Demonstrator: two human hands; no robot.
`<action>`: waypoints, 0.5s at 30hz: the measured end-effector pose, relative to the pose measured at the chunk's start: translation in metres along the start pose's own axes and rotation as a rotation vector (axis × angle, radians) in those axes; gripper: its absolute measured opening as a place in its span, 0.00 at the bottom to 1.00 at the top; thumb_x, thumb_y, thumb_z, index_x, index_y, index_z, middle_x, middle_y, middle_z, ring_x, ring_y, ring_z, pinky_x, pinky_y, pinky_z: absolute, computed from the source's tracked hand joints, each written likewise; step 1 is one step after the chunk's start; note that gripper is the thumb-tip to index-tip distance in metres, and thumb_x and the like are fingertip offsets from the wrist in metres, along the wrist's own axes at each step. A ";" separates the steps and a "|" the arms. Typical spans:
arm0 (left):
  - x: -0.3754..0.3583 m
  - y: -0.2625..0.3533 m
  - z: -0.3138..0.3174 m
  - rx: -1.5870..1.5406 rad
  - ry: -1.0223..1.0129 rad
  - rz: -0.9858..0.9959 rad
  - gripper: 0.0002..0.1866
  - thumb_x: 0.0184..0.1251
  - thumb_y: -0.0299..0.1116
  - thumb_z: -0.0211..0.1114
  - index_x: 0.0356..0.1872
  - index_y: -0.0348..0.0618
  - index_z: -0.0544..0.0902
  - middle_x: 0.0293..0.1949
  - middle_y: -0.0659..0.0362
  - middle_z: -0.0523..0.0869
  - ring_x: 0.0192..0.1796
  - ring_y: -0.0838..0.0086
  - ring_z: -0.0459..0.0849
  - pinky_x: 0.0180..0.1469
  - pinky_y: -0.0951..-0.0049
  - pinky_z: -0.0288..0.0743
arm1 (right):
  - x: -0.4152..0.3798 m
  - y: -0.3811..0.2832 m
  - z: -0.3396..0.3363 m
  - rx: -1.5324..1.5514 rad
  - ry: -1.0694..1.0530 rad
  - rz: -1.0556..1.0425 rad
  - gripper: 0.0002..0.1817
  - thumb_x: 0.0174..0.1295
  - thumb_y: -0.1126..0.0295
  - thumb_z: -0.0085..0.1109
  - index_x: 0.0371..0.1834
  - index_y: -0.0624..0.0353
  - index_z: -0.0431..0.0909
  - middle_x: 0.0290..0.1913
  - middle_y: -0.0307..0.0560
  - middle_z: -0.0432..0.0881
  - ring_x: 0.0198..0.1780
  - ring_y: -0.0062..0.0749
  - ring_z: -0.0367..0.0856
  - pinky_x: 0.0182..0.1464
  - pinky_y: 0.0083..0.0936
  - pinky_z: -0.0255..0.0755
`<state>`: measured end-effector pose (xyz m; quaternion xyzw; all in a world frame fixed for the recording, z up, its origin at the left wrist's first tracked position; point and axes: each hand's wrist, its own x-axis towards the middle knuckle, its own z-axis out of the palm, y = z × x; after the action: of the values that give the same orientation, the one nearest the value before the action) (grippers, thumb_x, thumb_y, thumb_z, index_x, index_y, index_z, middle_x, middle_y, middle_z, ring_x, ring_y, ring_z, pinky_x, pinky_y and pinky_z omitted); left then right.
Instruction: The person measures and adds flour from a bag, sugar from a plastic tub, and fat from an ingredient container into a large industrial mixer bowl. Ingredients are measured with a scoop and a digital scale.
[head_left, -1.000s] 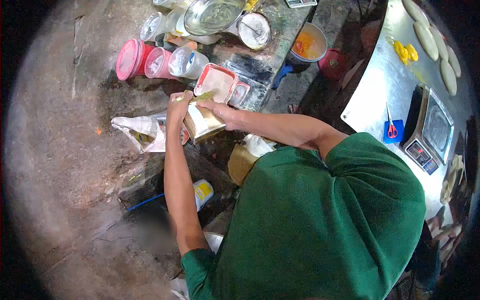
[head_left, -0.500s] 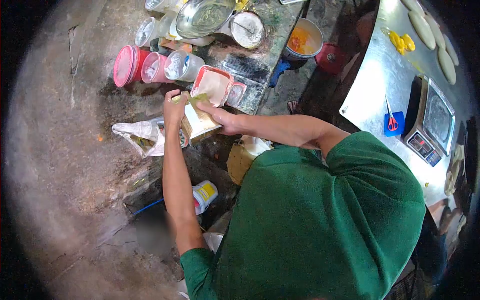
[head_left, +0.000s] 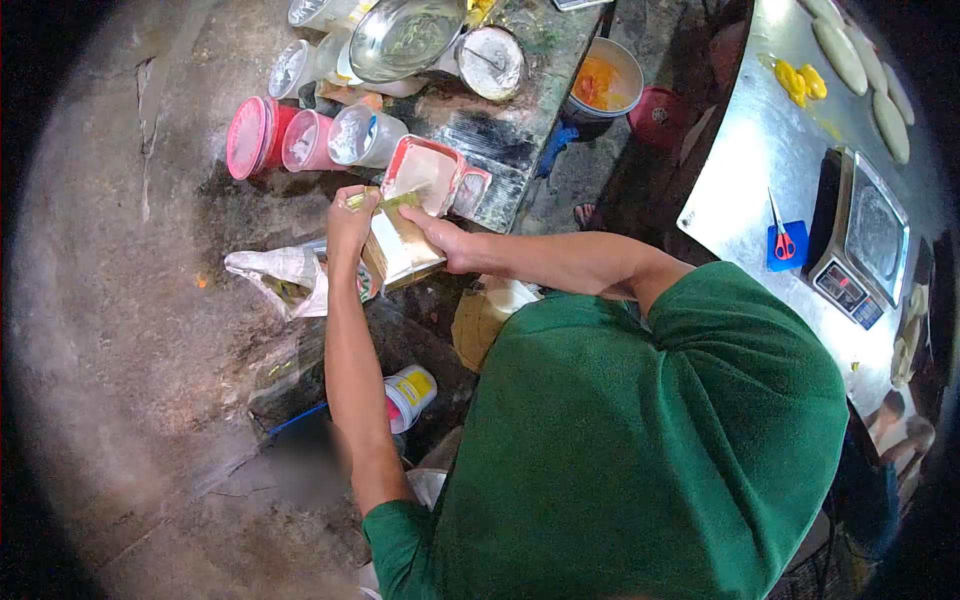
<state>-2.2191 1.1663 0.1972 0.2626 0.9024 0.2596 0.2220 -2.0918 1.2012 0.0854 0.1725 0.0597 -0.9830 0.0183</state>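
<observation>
A gold packet with a white panel (head_left: 398,240) is held between both hands, its top edge creased and folded. My left hand (head_left: 348,228) pinches the packet's upper left corner. Around its right side my right hand (head_left: 447,243) is wrapped, with the thumb lying on the top near the fold. Just beyond the packet stands a red-rimmed square tub of pale powder (head_left: 424,172). A white plastic bag (head_left: 285,275) slumps open to the left of my left forearm.
Pink and clear plastic tubs (head_left: 307,140), a steel bowl (head_left: 405,40) and a round powder container (head_left: 491,62) crowd the worktable. A bucket with orange contents (head_left: 606,80) stands beyond it. On the right-hand metal table are a scale (head_left: 862,240), scissors (head_left: 784,243) and dough pieces (head_left: 841,55).
My left fingers have shifted slightly along the packet's top edge, toward the fold. The packet and my right hand stay in nearly the same place.
</observation>
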 end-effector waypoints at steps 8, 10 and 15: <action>0.017 -0.032 0.003 0.179 0.154 0.151 0.27 0.59 0.37 0.70 0.58 0.38 0.72 0.45 0.45 0.83 0.41 0.65 0.84 0.45 0.65 0.77 | -0.008 -0.002 0.007 -0.006 -0.051 -0.011 0.28 0.67 0.44 0.49 0.60 0.53 0.72 0.54 0.42 0.82 0.50 0.31 0.83 0.56 0.31 0.73; 0.015 -0.030 0.003 0.177 0.145 0.146 0.27 0.59 0.37 0.69 0.58 0.38 0.72 0.45 0.44 0.83 0.41 0.64 0.84 0.45 0.65 0.77 | -0.005 -0.001 0.005 -0.035 -0.060 -0.028 0.30 0.67 0.43 0.49 0.60 0.55 0.72 0.55 0.42 0.82 0.51 0.29 0.82 0.56 0.29 0.73; 0.006 -0.013 0.002 0.088 0.073 0.044 0.26 0.60 0.35 0.69 0.58 0.38 0.72 0.43 0.46 0.83 0.39 0.66 0.84 0.42 0.67 0.78 | 0.002 0.002 0.000 -0.027 -0.079 -0.037 0.28 0.67 0.44 0.49 0.60 0.53 0.72 0.54 0.42 0.82 0.51 0.31 0.82 0.57 0.30 0.72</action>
<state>-2.2277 1.1611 0.1867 0.2821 0.9145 0.2339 0.1717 -2.0931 1.1995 0.0843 0.1320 0.0753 -0.9884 0.0045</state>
